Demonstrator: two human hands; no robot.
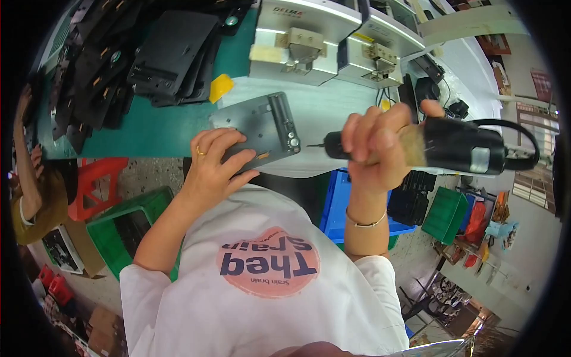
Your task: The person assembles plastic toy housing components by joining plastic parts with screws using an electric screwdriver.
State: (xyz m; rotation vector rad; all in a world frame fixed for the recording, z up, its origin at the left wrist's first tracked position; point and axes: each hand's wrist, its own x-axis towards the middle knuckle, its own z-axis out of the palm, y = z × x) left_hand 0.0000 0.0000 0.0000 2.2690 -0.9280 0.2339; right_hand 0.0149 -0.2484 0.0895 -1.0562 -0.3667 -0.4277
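Note:
A flat dark panel (260, 122) lies slanted on the pale mat at the near edge of the bench. My left hand (217, 159) grips its near left corner, the bent fingers over its top and the thumb along the near edge. A strip with round silvery parts runs down the panel's right side. To the right, my right hand (383, 143) is wrapped round a black electric screwdriver (461, 144). The tool lies level, its thin bit pointing left at the panel without touching it. A cable loops from its rear end.
Stacked black panels (172, 50) cover the green bench mat (163, 128) at the far left, near a yellow piece (221, 88). Two silver machines (300, 56) stand behind. Below the bench are a green crate (128, 223) and a blue bin (336, 208). A co-worker's arm (27, 160) shows far left.

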